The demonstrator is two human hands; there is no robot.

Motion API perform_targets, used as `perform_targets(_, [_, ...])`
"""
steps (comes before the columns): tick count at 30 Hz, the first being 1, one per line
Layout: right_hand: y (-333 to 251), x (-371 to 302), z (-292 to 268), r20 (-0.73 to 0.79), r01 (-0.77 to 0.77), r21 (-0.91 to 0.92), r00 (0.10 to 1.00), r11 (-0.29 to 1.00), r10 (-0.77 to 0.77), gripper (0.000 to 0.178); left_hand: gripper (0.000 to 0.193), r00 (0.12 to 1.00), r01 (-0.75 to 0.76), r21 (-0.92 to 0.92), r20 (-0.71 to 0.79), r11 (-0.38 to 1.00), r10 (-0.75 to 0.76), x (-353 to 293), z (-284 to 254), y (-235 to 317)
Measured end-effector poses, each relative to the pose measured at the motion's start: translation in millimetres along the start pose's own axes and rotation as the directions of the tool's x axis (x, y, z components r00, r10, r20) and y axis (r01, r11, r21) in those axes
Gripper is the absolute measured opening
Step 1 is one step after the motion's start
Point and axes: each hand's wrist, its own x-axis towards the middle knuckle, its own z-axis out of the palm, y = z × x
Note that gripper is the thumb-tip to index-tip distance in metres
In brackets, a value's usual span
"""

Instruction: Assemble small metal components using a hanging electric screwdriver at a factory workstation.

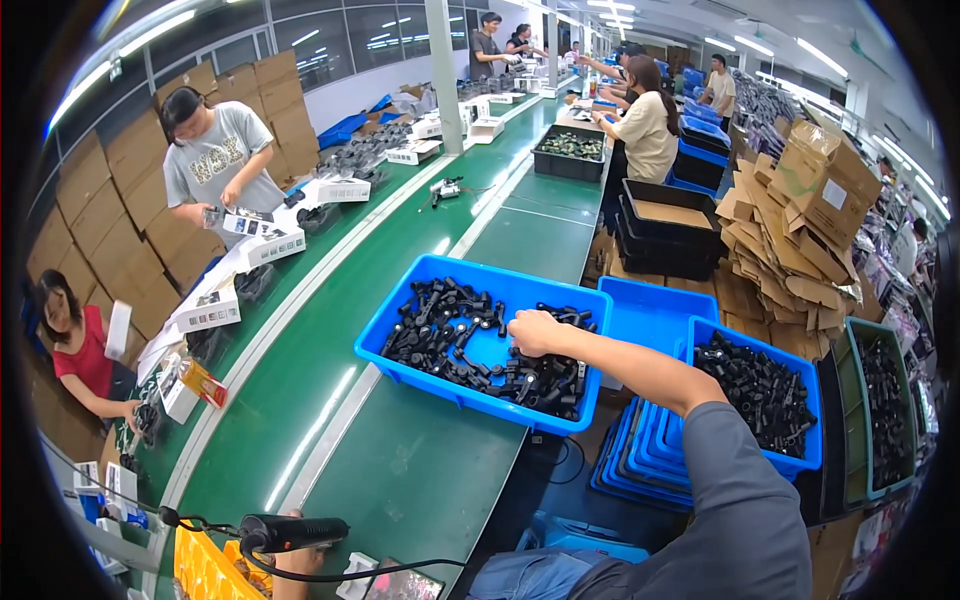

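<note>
My right hand (537, 333) reaches into a blue plastic bin (480, 268) on the green bench, its fingers curled down among small black plastic parts (430, 330). Whatever they pinch is hidden. The bin's blue floor shows through a gap in the parts beside the hand. At the lower left, my left hand (300, 560) is mostly covered by a black electric screwdriver (295, 533) with a cord. Its fingers are hidden, so I cannot see whether it holds anything. A yellow bin (205, 560) sits next to it.
Right of me, another blue bin (812, 400) of black parts tops stacked blue trays (630, 450). A green conveyor (330, 370) runs along the left, carrying a small device (445, 190). A black crate (570, 135) stands farther up the bench. Co-workers handle white boxes (275, 245) across the belt.
</note>
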Motion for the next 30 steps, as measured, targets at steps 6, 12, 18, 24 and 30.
perform_targets(6, [-15, -28, -24, -0.054, 0.062, -0.11, 0.996, 0.992, -0.068, 0.019, 0.03, 0.998, -0.002, 0.222, -0.057, 0.975, 0.015, -20, 39, 4])
perform_targets(12, [-27, -65, -59, 0.121, 0.055, -0.28, 0.992, 0.958, -0.022, 0.018, 0.024, 0.984, 0.129, 0.213, 0.089, 0.968, -0.151, -12, 17, 7])
perform_targets(18, [-9, -70, -37, 0.27, 0.169, -0.369, 0.96, 0.914, -0.069, 0.023, 0.024, 0.969, 0.169, 0.186, 0.149, 0.968, -0.198, -7, 38, 3])
perform_targets(24, [2, -78, -19, -0.13, 0.08, -0.217, 0.985, 0.973, -0.111, 0.027, 0.033, 0.993, 0.118, -0.053, -0.001, 0.992, -0.118, -10, 12, 5])
perform_targets(30, [-53, -108, -62, -0.311, 0.098, 0.177, 0.95, 0.979, -0.039, 0.022, 0.044, 0.745, 0.667, -0.608, 0.54, 0.431, -0.391, 10, -57, 20])
